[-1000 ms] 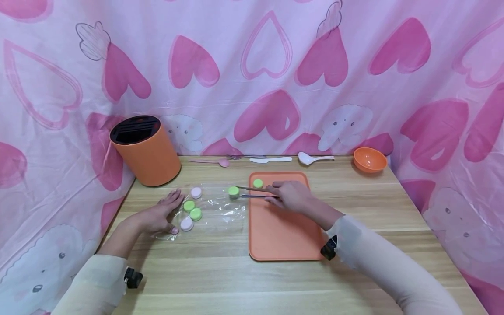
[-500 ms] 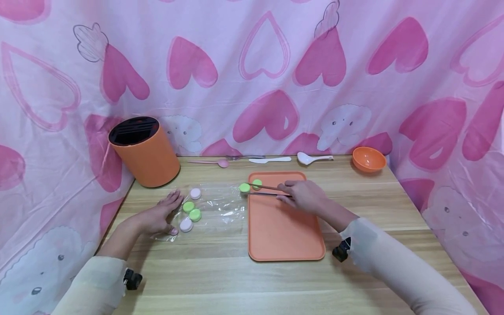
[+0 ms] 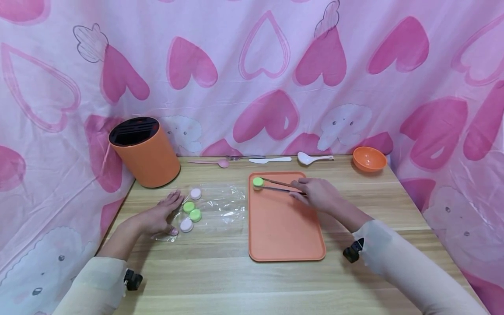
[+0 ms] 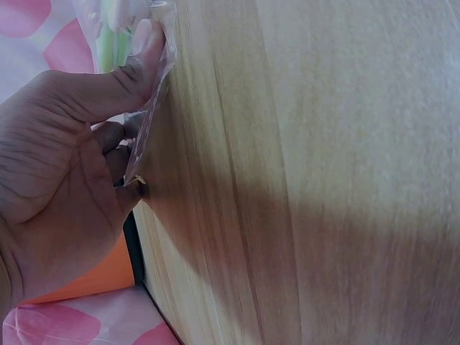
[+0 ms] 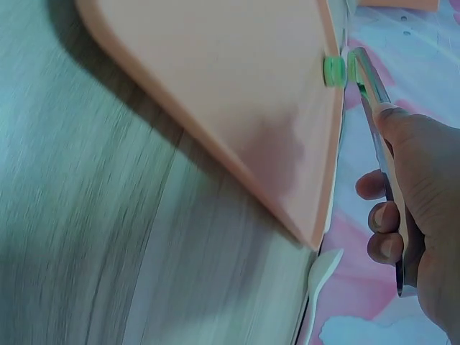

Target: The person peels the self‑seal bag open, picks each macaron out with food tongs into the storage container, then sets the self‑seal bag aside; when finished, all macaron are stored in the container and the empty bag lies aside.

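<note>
Right hand (image 3: 320, 194) gripping metal tongs (image 5: 382, 147), a green disc (image 3: 257, 181) pinched between their tips, over the orange tray (image 3: 287, 227)'s far left corner, near a second green disc (image 5: 333, 72) there; left hand (image 3: 159, 216) spread on clear plastic (image 3: 222, 210), two pale discs (image 3: 187, 225) and two more green nearby

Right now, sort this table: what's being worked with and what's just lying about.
In the job, it seems: tongs in the right hand, gripping a green disc; orange tray below; another green disc on it; clear plastic under the left hand; two green discs and two pale discs nearby.

Just lying about: pink spoon, fork, white knife, white spoon, orange bowl, orange holder.
</note>
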`<action>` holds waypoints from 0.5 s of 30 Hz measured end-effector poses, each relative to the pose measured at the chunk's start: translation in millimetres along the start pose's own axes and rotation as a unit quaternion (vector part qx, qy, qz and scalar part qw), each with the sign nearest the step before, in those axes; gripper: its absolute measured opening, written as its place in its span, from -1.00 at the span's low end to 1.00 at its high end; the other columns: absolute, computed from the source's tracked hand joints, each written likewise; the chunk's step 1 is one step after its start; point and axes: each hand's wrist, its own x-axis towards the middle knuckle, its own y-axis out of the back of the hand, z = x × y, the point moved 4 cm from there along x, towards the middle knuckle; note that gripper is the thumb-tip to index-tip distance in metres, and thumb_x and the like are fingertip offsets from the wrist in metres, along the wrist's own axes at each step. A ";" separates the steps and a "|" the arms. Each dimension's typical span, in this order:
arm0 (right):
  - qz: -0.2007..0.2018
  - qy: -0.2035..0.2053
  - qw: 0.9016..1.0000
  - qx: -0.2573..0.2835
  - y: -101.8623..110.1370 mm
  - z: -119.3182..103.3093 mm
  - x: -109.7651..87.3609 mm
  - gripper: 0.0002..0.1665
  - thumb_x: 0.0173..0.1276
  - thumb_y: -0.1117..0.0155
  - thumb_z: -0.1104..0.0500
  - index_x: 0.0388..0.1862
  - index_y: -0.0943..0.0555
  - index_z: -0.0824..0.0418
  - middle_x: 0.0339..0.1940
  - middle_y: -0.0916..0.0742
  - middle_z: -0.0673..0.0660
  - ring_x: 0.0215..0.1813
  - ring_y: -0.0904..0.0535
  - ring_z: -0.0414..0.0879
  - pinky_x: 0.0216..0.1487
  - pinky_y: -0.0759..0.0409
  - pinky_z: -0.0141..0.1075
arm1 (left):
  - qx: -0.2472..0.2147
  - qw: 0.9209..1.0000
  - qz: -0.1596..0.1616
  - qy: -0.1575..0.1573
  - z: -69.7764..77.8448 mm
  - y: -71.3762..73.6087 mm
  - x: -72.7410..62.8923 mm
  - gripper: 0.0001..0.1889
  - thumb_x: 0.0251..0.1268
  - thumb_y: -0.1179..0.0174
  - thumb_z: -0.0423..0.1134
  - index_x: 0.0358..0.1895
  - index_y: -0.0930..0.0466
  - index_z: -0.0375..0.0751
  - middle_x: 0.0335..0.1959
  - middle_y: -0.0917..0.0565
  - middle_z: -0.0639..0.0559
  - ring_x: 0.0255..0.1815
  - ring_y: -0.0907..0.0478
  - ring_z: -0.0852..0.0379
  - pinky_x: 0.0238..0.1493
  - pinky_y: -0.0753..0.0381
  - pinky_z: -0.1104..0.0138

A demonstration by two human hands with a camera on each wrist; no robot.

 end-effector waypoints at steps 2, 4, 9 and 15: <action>0.001 -0.003 1.000 0.002 0.8 3.9 -2.6 -0.64 0.55 -0.50 -0.06 0.13 -0.81 0.13 -0.32 -0.74 0.04 -0.47 -0.55 -0.13 -0.39 -0.68 -0.15 | 0.001 1.000 0.002 -0.006 -0.1 -0.3 0.2 0.31 0.15 -0.65 -0.19 0.82 0.14 -0.35 0.86 0.37 -0.39 0.84 0.52 -0.50 0.76 0.40 -0.45; 0.003 -0.006 1.000 0.003 1.8 7.5 -5.2 -0.65 0.55 -0.50 -0.06 0.12 -0.82 0.13 -0.34 -0.73 0.04 -0.47 -0.53 -0.14 -0.40 -0.65 -0.15 | 0.003 1.000 0.005 -0.012 -0.5 -0.6 0.4 0.31 0.14 -0.65 -0.21 0.81 0.13 -0.38 0.85 0.36 -0.41 0.84 0.51 -0.52 0.76 0.40 -0.45; 0.007 -0.013 1.000 0.009 1.9 14.4 -11.8 -0.65 0.54 -0.51 -0.04 0.11 -0.83 0.15 -0.29 -0.76 0.06 -0.45 -0.57 -0.11 -0.37 -0.69 -0.11 | 0.006 1.000 0.008 -0.018 -2.7 -0.9 0.9 0.30 0.14 -0.65 -0.21 0.80 0.12 -0.40 0.85 0.36 -0.43 0.83 0.51 -0.52 0.77 0.40 -0.44; 0.008 -0.026 0.999 0.019 -1.1 21.0 -17.3 -0.65 0.53 -0.51 -0.04 0.13 -0.84 0.13 -0.32 -0.74 0.03 -0.45 -0.57 -0.12 -0.42 -0.62 -0.15 | 0.009 1.000 0.005 -0.006 -5.6 -1.4 3.0 0.30 0.16 -0.64 -0.18 0.82 0.13 -0.34 0.86 0.37 -0.38 0.85 0.51 -0.49 0.78 0.39 -0.43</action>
